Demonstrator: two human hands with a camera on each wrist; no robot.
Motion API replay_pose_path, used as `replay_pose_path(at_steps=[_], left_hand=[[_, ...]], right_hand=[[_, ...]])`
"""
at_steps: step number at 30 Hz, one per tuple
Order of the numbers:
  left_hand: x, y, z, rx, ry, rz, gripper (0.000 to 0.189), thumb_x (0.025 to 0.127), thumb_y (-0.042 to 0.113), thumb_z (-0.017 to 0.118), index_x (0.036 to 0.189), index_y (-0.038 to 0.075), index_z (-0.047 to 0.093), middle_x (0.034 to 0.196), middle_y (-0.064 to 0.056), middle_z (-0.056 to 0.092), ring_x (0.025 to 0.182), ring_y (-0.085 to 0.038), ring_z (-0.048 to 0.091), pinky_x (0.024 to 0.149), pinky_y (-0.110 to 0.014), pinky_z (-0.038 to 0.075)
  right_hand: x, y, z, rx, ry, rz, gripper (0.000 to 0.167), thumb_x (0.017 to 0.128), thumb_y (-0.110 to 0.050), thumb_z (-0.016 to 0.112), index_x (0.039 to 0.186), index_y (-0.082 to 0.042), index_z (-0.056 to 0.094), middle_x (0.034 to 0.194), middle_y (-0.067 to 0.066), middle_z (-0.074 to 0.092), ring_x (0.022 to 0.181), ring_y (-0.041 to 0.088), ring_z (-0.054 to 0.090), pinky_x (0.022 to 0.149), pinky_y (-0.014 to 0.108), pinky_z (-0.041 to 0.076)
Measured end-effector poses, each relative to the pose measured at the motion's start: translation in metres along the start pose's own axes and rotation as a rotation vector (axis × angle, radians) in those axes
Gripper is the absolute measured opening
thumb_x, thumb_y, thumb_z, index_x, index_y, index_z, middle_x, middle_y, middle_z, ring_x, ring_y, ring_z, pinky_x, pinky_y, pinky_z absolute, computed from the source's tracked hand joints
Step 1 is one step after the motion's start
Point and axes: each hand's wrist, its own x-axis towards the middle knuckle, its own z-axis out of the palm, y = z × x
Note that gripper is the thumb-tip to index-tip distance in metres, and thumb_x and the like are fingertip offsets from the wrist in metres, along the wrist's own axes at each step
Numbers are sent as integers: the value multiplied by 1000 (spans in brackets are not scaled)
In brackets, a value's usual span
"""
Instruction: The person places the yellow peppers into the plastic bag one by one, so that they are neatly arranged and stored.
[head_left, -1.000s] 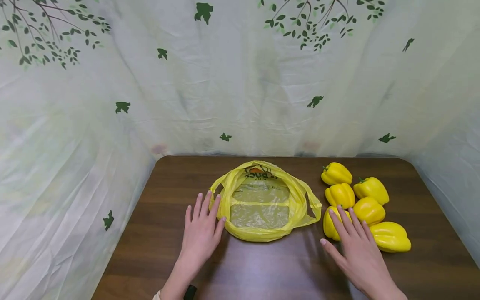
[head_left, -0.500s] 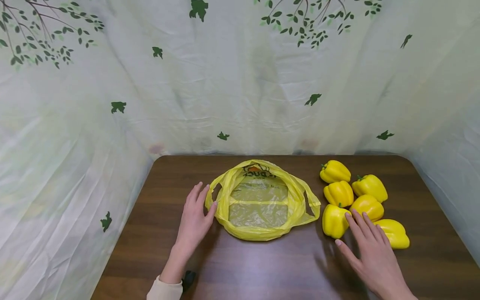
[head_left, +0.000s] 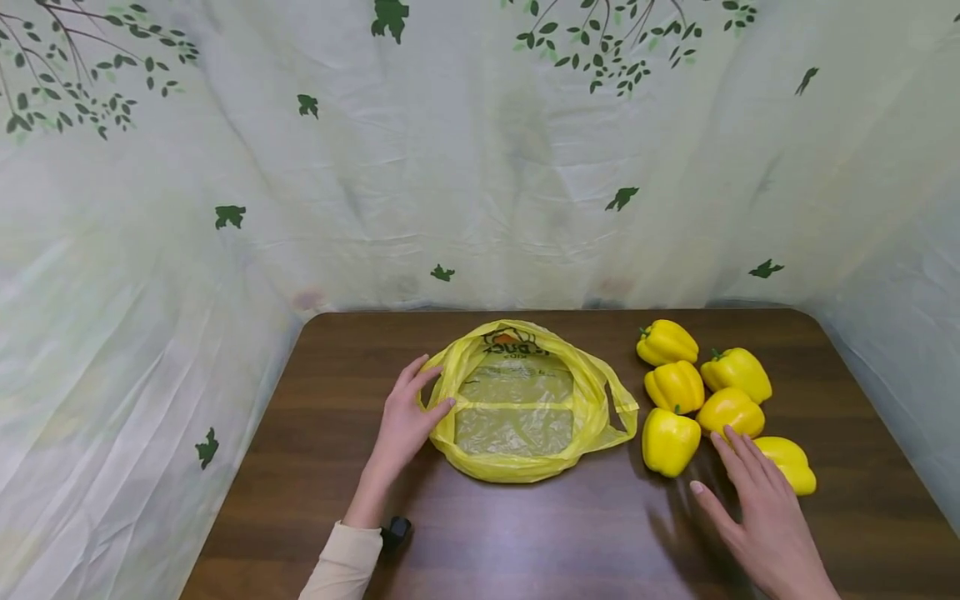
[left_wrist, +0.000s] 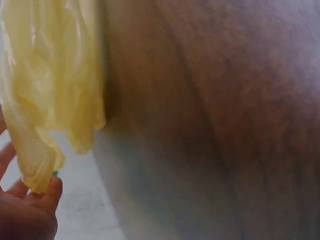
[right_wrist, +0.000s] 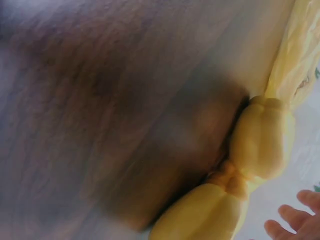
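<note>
A yellow plastic bag [head_left: 517, 462] lies on the table with its mouth spread wide. My left hand [head_left: 401, 421] is at the bag's left handle, with curved fingers and thumb around it. In the left wrist view, the handle's tip [left_wrist: 37, 180] sits between the fingers and thumb of that hand. Several yellow bell peppers [head_left: 670, 442] lie grouped to the right of the bag. My right hand [head_left: 768, 517] hovers in front of them with relaxed, spread fingers and holds nothing. It overlaps the frontmost right pepper [head_left: 795, 467] in the head view.
The brown wooden table [head_left: 525, 533] has its far edge against a pale curtain [head_left: 450, 167] printed with leaves and branches. Fabric also hangs at both sides. A small black device [head_left: 396, 532] is at my left wrist, beside the cream sleeve [head_left: 345, 562].
My left hand has moved to the bag's left handle, its fingers now curved around it. My right hand has drawn right and back, uncovering the near left pepper.
</note>
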Motion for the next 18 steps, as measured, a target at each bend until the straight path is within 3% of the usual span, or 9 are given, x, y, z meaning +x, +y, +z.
replay_pose_path(at_steps=[7, 18], left_hand=[[2, -14, 5, -45, -36, 2, 50, 78, 8, 82, 125, 5, 66, 144, -15, 46, 132, -35, 44, 103, -53, 38], [1, -26, 10, -17, -29, -13, 38, 81, 3, 77, 117, 0, 68, 135, -19, 53, 125, -36, 49, 103, -49, 39]], right_hand=[[-3, 5, 0, 20, 39, 1, 73, 92, -30, 69, 151, -3, 35, 154, 26, 29, 138, 47, 26, 116, 52, 4], [-4, 10, -6, 68, 20, 85, 68, 96, -31, 64, 148, 3, 36, 153, 28, 29, 135, 50, 27, 109, 66, 11]])
